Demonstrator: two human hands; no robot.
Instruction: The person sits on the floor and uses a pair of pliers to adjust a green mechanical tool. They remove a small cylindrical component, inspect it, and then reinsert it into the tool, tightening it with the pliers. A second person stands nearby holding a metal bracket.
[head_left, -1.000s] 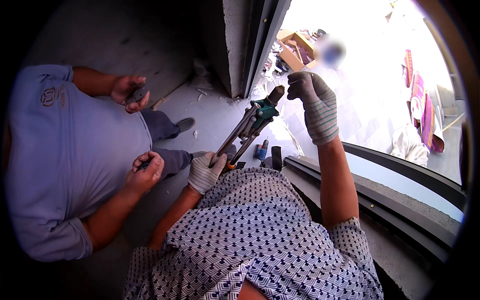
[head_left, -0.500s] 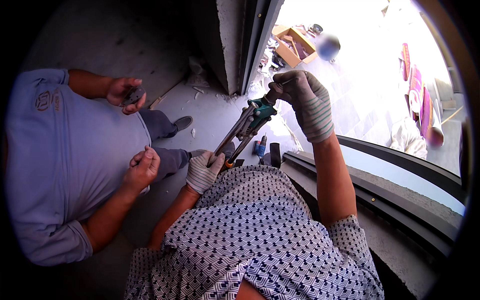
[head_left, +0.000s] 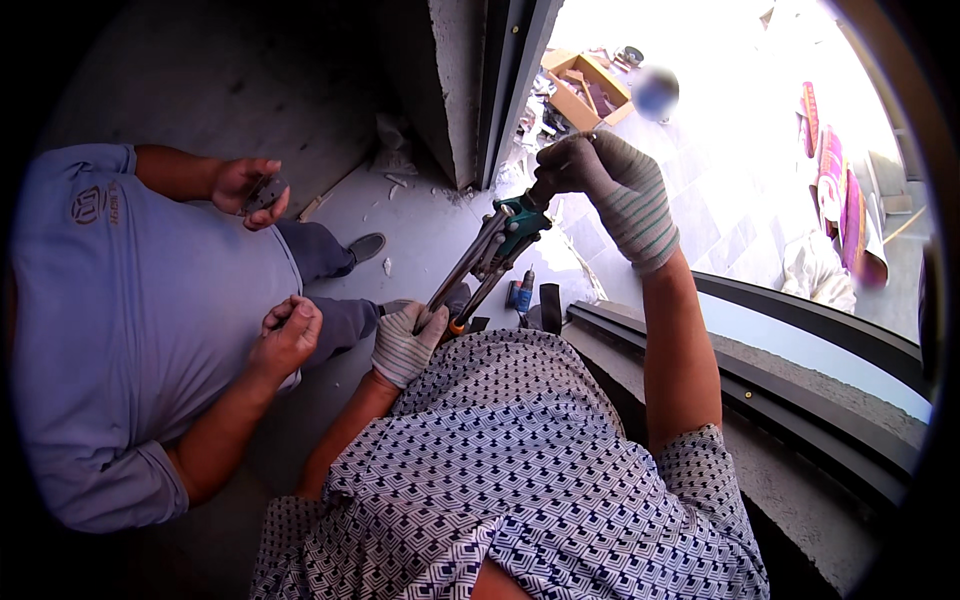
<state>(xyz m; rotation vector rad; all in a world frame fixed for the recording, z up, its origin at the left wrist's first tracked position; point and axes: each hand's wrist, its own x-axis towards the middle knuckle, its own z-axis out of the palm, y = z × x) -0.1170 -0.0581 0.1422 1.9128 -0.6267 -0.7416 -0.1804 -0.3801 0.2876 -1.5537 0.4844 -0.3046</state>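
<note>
My gloved left hand (head_left: 409,345) is closed around the lower handles of a long-handled hand riveter (head_left: 521,222), which has a green head and metal arms. The tool slants up and to the right from my waist. At the nose end of the riveter, my gloved right hand (head_left: 612,185) is closed in a pinch. A small dark bit shows at the top of its fingers, too small to name. An orange handle part (head_left: 457,327) sticks out beside my left hand.
A co-worker in a grey shirt (head_left: 190,300) stands close on my left, a dark object (head_left: 264,193) in one hand. A blue drill (head_left: 521,292) is on the floor ahead. To my right runs a dark window frame (head_left: 790,410); beyond the opening is a cardboard box of scraps (head_left: 575,105).
My right hand has shifted slightly upward and to the right, and its fingers have turned. My left hand and the riveter stay nearly still.
</note>
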